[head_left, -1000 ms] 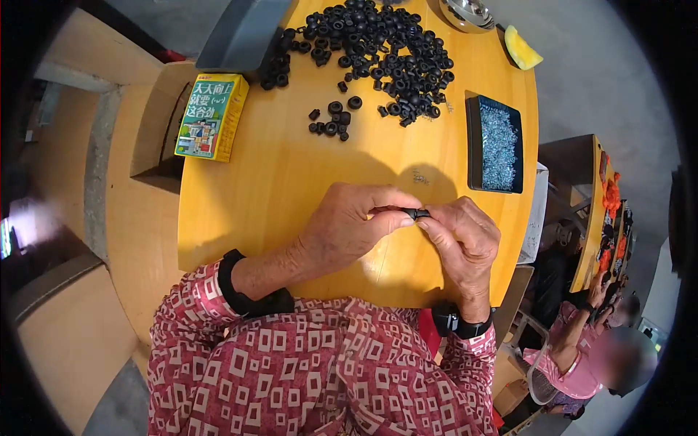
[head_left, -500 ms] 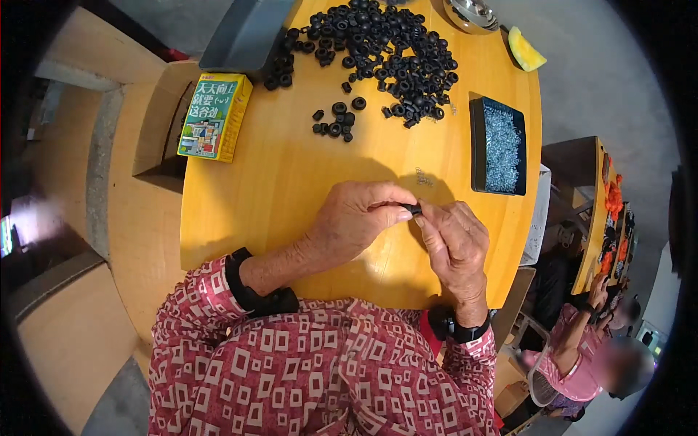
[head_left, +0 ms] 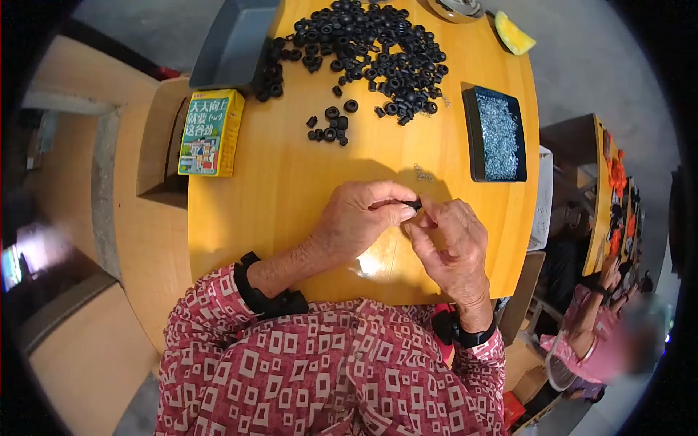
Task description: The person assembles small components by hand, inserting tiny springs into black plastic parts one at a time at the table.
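Note:
Above the table's near half, my left hand [head_left: 363, 218] pinches a small black part [head_left: 413, 205] between thumb and forefinger. My right hand [head_left: 452, 243] meets it from the right, its forefinger at the part's end and its thumb lower down. The other right fingers are curled; anything tiny between them is hidden. Just beyond the hands lie a few tiny metallic pieces [head_left: 422, 174]. Farther off sits a small group of black ring-shaped and knob-like parts [head_left: 331, 133]. A large heap of similar black parts [head_left: 378, 54] spreads behind it.
On the wooden table [head_left: 247, 232], a black tray [head_left: 500, 134] of small shiny pieces stands right. A yellow carton [head_left: 211, 134] and grey bin [head_left: 233, 47] are left. A metal bowl [head_left: 456, 9] and yellow melon slice [head_left: 514, 34] lie far right. Another person [head_left: 589, 330] works beyond the right edge.
My right thumb has drawn down and away from the black part, while my left hand keeps its pinch. The view has shifted slightly.

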Demonstrator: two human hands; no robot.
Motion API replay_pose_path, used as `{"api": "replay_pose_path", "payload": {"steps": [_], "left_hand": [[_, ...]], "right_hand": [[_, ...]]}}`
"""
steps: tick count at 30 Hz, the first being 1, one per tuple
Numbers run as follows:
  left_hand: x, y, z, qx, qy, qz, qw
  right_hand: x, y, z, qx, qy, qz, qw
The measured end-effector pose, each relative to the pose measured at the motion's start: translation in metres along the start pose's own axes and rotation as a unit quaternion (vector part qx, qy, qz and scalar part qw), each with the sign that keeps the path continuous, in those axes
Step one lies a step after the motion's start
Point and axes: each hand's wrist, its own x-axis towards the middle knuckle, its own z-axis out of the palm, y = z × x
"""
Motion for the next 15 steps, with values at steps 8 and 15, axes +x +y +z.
{"api": "replay_pose_path", "payload": {"steps": [8,15], "left_hand": [[0.006,0.002,-0.004,-0.005,-0.078,-0.059,0.995],[0.008,-0.001,-0.006,0.049,-0.068,-0.026,0.996]], "right_hand": [[-0.009,-0.004,0.002,-0.120,0.005,-0.046,0.992],[-0.010,-0.010,0.004,-0.152,0.004,-0.049,0.987]]}}
